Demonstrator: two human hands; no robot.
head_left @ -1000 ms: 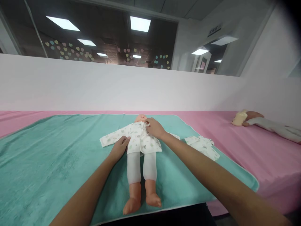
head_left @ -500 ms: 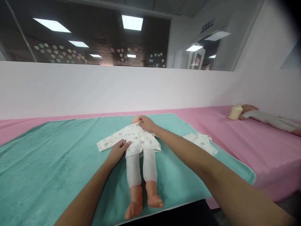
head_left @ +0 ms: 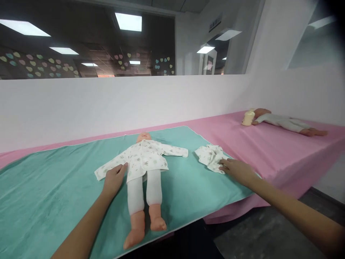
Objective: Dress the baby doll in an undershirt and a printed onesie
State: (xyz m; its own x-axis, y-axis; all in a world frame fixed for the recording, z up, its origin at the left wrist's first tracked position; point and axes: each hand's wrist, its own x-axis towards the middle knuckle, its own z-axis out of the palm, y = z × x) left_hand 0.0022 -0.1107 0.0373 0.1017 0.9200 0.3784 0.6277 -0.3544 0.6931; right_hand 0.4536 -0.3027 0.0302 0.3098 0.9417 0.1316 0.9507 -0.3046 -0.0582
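Observation:
A baby doll (head_left: pixel 154 187) lies on its back on a teal towel (head_left: pixel 188 187), in white leggings and a white printed shirt (head_left: pixel 147 154) with both sleeves spread out. My left hand (head_left: pixel 114 180) rests against the shirt's side, below the sleeve on the left of the view. Its fingers are curled in and the thumb tip touches the cloth; whether they pinch any fabric is hidden. To the right, my right hand (head_left: pixel 238 172) is closed on the edge of a crumpled white printed garment (head_left: pixel 211 157) lying on the towel.
Pink cloth (head_left: pixel 272 147) covers the table beneath the towel. On its far right lies a second doll (head_left: pixel 285 123) in white clothes, with a cream bottle (head_left: pixel 248 118) beside its head. A white wall with windows runs behind.
My right hand has left the doll's neck area and moved right to grip the crumpled garment. The doll's face and other sleeve now show. My view has turned right.

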